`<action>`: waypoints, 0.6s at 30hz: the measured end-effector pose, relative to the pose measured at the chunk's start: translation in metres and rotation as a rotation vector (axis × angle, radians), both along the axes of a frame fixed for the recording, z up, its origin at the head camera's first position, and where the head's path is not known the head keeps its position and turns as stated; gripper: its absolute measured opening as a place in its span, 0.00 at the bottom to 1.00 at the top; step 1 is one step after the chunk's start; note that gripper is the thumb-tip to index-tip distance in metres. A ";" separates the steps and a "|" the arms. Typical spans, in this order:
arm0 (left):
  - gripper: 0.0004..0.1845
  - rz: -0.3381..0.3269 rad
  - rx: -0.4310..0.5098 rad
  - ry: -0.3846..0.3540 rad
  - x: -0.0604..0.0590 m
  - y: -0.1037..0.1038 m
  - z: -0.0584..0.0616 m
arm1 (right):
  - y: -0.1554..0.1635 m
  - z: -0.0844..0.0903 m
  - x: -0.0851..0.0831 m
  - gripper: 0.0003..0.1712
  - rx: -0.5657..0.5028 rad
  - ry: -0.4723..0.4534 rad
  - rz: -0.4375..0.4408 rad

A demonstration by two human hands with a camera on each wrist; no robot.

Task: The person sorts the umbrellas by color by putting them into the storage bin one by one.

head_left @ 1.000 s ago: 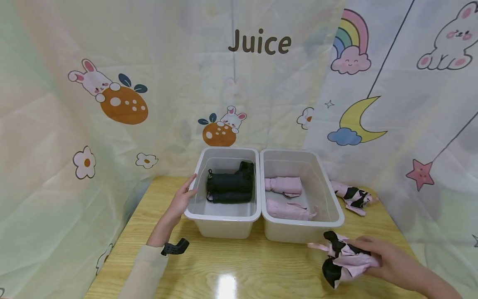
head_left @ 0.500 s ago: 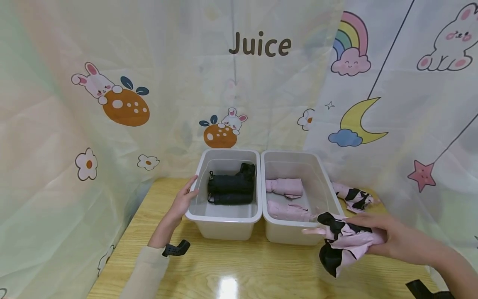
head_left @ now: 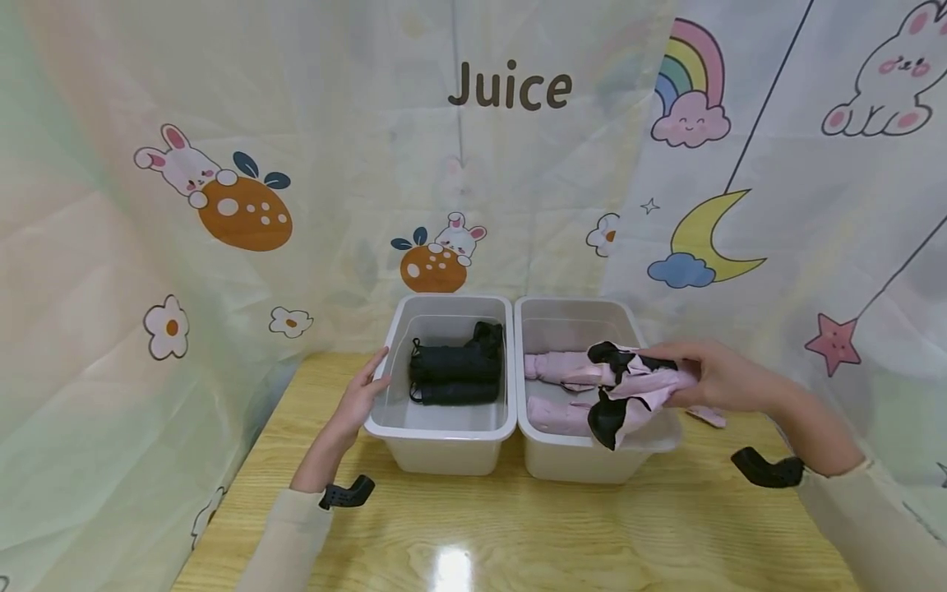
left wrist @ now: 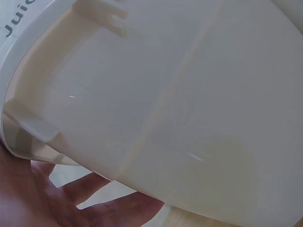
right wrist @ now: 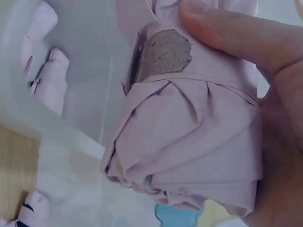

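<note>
Centre-right of the head view: my right hand (head_left: 721, 380) grips the folded pink-and-black fabric umbrella (head_left: 629, 386), fingers wrapped round it, above the right white plastic bin (head_left: 651, 440). A second ago it sat low on the wooden table (head_left: 481, 534) at lower right; it's since lifted up and left over the bin, so the drop-in looks close. Two pink folded umbrellas (head_left: 562, 370) already lie inside. Another pink-black one (head_left: 706, 415) lies on the table behind my hand. My left hand (head_left: 362, 395), fingers straight, rests on the left white bin (head_left: 444, 432), unchanged; black folded umbrellas (head_left: 455, 374) are inside.

Left wrist view: bin wall (left wrist: 165, 104) fills the frame, my flat fingers (left wrist: 94, 203) at bottom left against it.

Right wrist view: thumb (right wrist: 236, 35) at upper right clamps the rolled pink canopy (right wrist: 189, 142); bin interior at left.
</note>
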State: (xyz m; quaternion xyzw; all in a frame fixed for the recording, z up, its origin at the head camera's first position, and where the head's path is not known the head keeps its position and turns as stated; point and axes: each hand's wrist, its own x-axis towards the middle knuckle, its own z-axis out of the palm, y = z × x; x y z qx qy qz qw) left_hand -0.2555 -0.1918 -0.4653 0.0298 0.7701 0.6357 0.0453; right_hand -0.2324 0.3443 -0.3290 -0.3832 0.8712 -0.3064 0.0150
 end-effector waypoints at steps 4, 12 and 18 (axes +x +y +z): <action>0.31 -0.003 -0.001 0.002 0.000 0.000 0.000 | -0.013 -0.003 -0.030 0.40 0.028 -0.051 -0.029; 0.31 -0.016 0.033 -0.039 0.002 0.000 0.009 | -0.038 -0.015 -0.086 0.43 0.088 -0.118 -0.117; 0.31 -0.037 0.024 -0.053 0.013 0.006 0.028 | -0.055 -0.035 -0.117 0.43 0.093 -0.108 -0.120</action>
